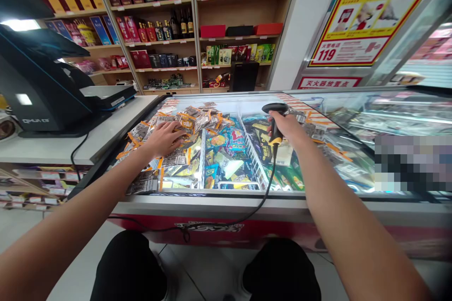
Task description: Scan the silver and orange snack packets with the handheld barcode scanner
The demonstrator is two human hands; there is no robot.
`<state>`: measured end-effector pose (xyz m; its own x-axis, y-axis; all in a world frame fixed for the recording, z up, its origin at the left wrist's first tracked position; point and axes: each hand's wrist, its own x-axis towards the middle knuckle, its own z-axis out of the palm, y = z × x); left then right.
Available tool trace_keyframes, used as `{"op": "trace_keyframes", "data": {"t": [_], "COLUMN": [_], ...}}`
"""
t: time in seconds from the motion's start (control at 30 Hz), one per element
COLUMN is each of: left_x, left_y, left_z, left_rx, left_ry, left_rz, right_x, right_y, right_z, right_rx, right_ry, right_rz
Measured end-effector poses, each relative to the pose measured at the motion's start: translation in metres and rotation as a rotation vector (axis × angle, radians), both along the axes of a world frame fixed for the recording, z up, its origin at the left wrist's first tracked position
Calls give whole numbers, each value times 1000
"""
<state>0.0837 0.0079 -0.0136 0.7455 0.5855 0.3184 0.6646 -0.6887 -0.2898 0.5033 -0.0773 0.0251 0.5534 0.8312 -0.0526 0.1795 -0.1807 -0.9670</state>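
My right hand (pixel 282 124) is wrapped round the handle of a black barcode scanner (pixel 274 108) with a yellow-orange tip at its base. Its black cable (pixel 270 181) hangs down over the front of the freezer. On the left, my left hand (pixel 165 138) rests with fingers spread on a pile of small snack packets (pixel 203 116) with orange edges. That pile lies on the glass top of the freezer (pixel 219 201). More such packets (pixel 335 153) lie to the right, beyond my right forearm. Whether my left fingers grip any packet cannot be seen.
Under the glass, colourful ice-cream packs (pixel 229 148) sit between white wire dividers (pixel 251 153). A black checkout machine (pixel 38 89) stands on the counter (pixel 106 120) at left. Shelves (pixel 169 43) with boxes and bottles line the back. A fire-notice poster (pixel 348 23) hangs at right.
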Motion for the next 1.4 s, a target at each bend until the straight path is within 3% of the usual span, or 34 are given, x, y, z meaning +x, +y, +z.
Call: {"op": "trace_keyframes", "data": {"t": [0.17,0.3,0.5,0.6,0.7,0.9,1.2,1.4], "left_x": [8,56,158,191,206,197,127,86], "left_y": [-5,9,95,142,173,187,141,122], "left_z": [13,41,61,54,37,8,19,14], "left_rx": [2,25,-327,-430,-526,-563,-463,-418], "left_ry": [-137,-235,-184,-128,-50,48,189,107], "left_rz": [-25,35,288,352,369,333,323,313], "right_x": [0,0,3,1,-3,-7,-13,-13], "right_y": [0,-1,7,8,5,0,-1,1], "right_z": [0,0,-9,-12,-10,-2,-1,-3], "right_rx": [-3,21,68,71,78,142,144,169], "right_ry": [25,17,12,-2,-30,6,-28,5], "right_rz": [-9,-11,-2,-2,12,2,9,3]}}
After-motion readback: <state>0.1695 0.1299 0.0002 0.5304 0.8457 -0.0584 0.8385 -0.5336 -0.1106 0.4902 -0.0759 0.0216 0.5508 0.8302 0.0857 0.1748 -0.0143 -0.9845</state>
